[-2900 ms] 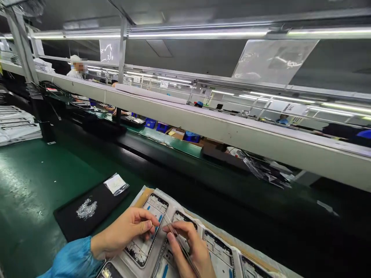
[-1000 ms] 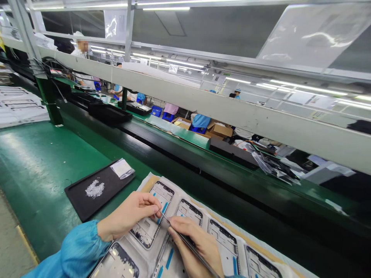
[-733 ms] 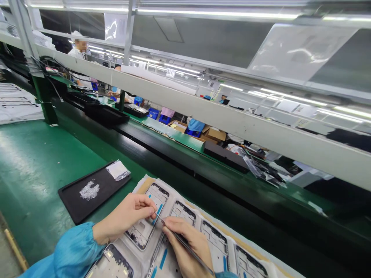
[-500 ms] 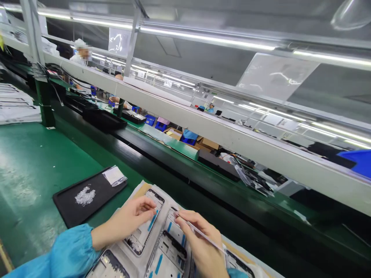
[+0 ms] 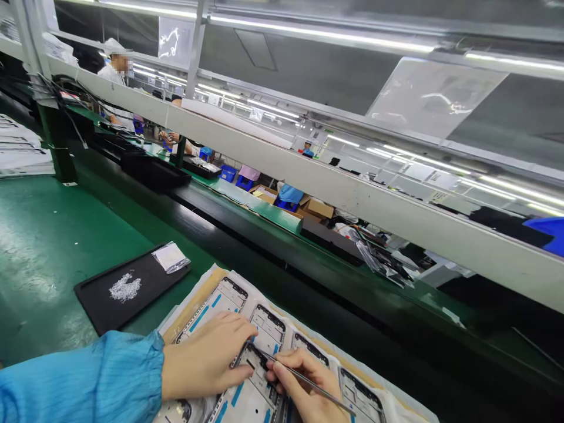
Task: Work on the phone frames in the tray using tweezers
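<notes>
My right hand is closed on a pair of thin metal tweezers, whose tip meets the upper end of a phone frame. This frame has a black rim, a pale inner plate and blue strips, and it overlaps others in a white moulded tray. My left hand lies across the frame's left side, fingers stretched out and thumb apart on its face. Further phone frames sit in the tray's slots, one behind my left hand and another at the right.
Left of the tray, a black tray holds a heap of small clear pieces and a plastic bag. Beyond runs a dark conveyor belt beneath a white rail. A person in white is far left.
My left hand has come down and right onto the phone frame. My right hand has moved lower, bringing the tweezers' tip to the frame's upper end. The view has shifted slightly.
</notes>
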`<state>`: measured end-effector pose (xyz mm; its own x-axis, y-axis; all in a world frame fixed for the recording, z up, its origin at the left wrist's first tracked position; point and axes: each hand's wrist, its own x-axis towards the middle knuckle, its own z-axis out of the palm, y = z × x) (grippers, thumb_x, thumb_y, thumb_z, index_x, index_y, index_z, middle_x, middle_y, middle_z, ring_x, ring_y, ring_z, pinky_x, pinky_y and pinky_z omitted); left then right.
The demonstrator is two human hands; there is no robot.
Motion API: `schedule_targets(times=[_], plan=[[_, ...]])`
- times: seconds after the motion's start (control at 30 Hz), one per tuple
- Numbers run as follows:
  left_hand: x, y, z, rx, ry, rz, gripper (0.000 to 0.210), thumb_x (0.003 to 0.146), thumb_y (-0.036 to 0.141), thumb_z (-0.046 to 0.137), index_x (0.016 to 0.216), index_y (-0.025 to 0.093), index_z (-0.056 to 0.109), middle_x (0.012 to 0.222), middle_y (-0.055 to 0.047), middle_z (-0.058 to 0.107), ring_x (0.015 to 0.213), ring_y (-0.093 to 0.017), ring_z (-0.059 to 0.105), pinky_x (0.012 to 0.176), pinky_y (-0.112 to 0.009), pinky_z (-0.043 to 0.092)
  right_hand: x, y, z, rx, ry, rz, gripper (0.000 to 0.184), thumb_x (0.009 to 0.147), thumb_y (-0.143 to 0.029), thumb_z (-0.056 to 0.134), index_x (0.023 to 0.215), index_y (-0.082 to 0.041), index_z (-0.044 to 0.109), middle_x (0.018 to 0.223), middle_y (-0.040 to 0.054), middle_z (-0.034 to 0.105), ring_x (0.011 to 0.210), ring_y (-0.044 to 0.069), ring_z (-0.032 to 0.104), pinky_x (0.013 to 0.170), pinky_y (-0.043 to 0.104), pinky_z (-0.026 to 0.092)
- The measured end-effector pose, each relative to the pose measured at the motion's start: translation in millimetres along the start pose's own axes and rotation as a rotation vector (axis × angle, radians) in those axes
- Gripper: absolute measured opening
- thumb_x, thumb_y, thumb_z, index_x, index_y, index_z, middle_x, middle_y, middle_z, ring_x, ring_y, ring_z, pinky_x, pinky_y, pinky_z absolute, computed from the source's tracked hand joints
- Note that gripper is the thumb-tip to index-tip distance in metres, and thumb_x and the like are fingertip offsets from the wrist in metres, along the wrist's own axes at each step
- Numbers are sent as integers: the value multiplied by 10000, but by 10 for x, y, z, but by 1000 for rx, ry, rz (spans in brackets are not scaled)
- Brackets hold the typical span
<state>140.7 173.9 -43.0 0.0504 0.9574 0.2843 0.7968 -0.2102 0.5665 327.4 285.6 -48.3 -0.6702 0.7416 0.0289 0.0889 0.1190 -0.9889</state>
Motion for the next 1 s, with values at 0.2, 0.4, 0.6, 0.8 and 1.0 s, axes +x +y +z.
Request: schedule_targets(times=[0.2, 0.4, 0.6, 0.8, 1.0], plan=[[8, -5, -7, -22, -6, 1, 345, 872, 212, 660, 1189, 202, 524, 1166, -99, 623, 1110, -274, 554, 993, -404, 432, 19, -30, -98, -207, -86, -6, 324, 846, -459, 725, 690, -182, 659, 761, 55, 687, 710, 182, 648, 675, 243, 525], [27, 20, -13, -14, -27, 28, 267, 886, 163, 643, 1133, 184, 546, 1126, -88, 623, 1085, -262, 542, 994, -404, 408, 7, -14, -92, -271, -93, -48, 309, 874, -430, 695, 695, -183, 652, 767, 58, 692, 707, 189, 655, 685, 254, 527], [32, 2, 19, 7, -41, 106, 178, 913, 120, 546, 1078, 181, 573, 1089, -79, 620, 1060, -247, 536, 978, -395, 406, 1, -29, -73, -275, -96, -60, 306, 886, -412, 682, 692, -178, 650, 749, 56, 690, 697, 184, 645, 666, 245, 522], [16, 16, 24, 106, -2, 172, 218, 904, 88, 473, 1058, 186, 592, 1044, -73, 611, 995, -241, 532, 955, -396, 402, 2, -46, -62, -277, -105, -68, 297, 893, -396, 667, 690, -180, 649, 737, 53, 693, 699, 188, 646, 669, 249, 514], [-15, 22, 23, 174, -40, 168, 223, 918, 89, 448, 1061, 192, 584, 1060, -67, 592, 999, -245, 524, 949, -414, 367, 9, -47, -51, -313, -101, -91, 266, 889, -336, 646, 674, -181, 630, 715, 43, 683, 694, 188, 639, 674, 258, 504]])
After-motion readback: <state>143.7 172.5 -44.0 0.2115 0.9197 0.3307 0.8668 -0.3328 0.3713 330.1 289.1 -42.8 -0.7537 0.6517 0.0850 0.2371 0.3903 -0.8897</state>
